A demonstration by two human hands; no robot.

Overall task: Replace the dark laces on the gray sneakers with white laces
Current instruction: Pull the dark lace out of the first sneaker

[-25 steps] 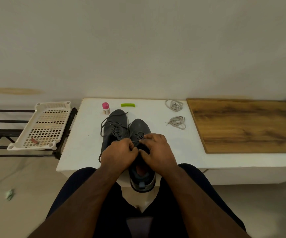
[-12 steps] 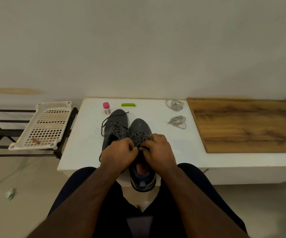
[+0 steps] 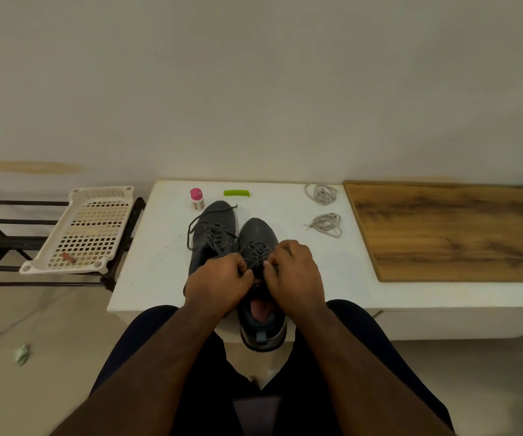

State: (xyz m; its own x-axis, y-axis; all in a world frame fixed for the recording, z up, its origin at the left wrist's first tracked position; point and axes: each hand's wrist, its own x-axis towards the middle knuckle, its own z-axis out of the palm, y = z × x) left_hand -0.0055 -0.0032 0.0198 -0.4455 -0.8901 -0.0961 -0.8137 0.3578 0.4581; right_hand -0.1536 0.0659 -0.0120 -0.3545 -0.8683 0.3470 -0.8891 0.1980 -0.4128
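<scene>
1. Two gray sneakers (image 3: 238, 247) are standing side by side at mid-table, filling the near centre of the white table (image 3: 159, 262); the right one's heel is overhanging the front edge.
2. Both hands, the left hand (image 3: 217, 283) and the right hand (image 3: 294, 272), are crowding the right sneaker's laces, closing off that approach.
3. A pink-capped bottle (image 3: 197, 199) and a green comb (image 3: 237, 193) are lining the far edge behind the shoes.
4. Two white lace bundles (image 3: 324, 209) are lying to the right, with bare tabletop lying open between them and the shoes.
5. A wooden board (image 3: 449, 231) is covering the table's right side.
6. Bare tabletop is lying open left of the shoes.
</scene>
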